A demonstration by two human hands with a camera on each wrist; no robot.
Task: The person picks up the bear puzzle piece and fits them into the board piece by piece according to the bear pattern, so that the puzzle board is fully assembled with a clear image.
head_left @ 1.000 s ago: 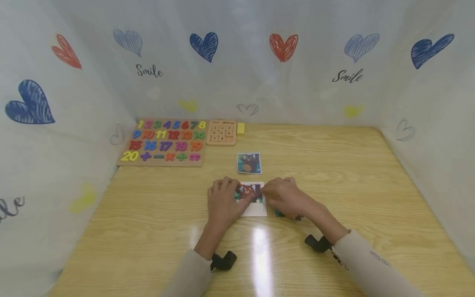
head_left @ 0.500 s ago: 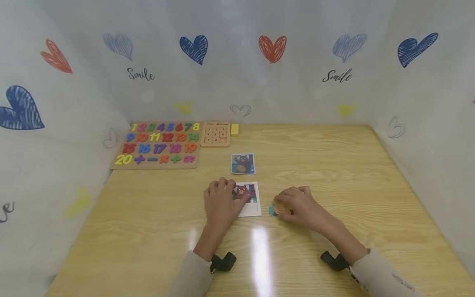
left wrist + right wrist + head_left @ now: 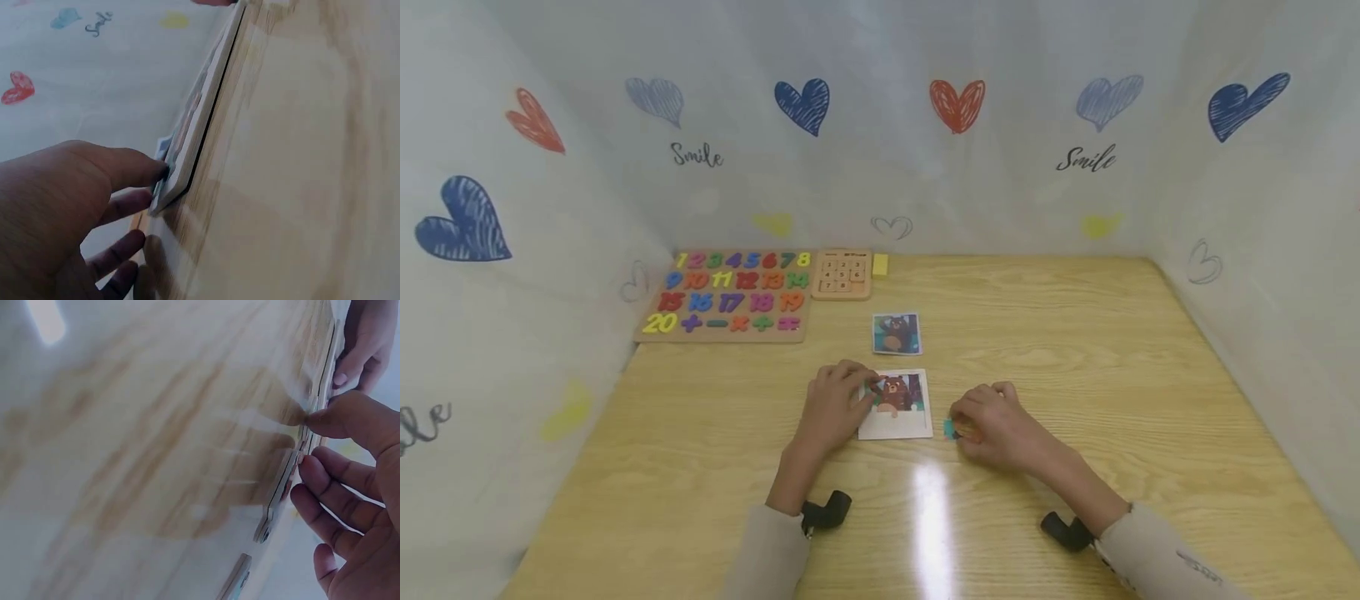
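Note:
A jigsaw board (image 3: 895,426) lies on the table, with a bear picture across its upper part and a plain white lower part. My left hand (image 3: 835,406) holds the board at its left edge. In the left wrist view the thumb lies on the board's (image 3: 199,134) top near a corner, the fingers beside its edge. Just right of the board, my right hand (image 3: 1000,427) pinches a turquoise-edged jigsaw piece (image 3: 948,429), mostly hidden under the fingers. The right wrist view has more flat pieces (image 3: 275,500) close by the fingertips.
Behind the board lies a bear picture card (image 3: 896,333). At the back left stand a number board (image 3: 722,332) of coloured digits, a wooden sliding number puzzle (image 3: 842,294) and a small yellow block (image 3: 880,265). A printed curtain (image 3: 880,150) surrounds the wooden table (image 3: 1075,333).
The right hand has moved off the board's right side to the loose pieces and gripped one. The left hand has shifted slightly left, uncovering more of the bear picture.

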